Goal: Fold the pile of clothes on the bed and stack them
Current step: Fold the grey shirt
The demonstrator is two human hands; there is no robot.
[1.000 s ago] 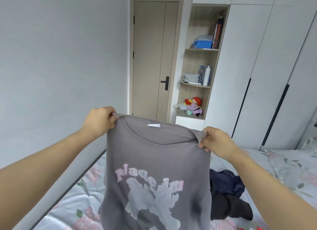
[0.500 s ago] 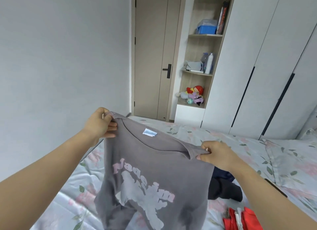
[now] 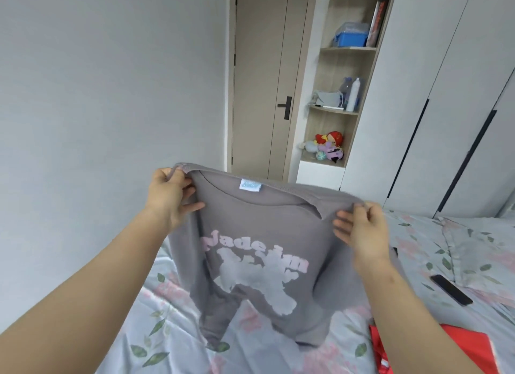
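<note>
Over the bed point(image 3: 172, 332), the grey sweatshirt point(image 3: 259, 234) is coming down lower than a second ago, its hem nearly landing; the left hand point(image 3: 170, 195) and right hand point(image 3: 362, 228) are each pinching a shoulder, pulling it wider; it is likely being laid flat for folding.

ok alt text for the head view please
The left hand and right hand hold a grey sweatshirt up by its shoulders above a floral bed. A dark phone and a red garment lie on the bed at right.
</note>
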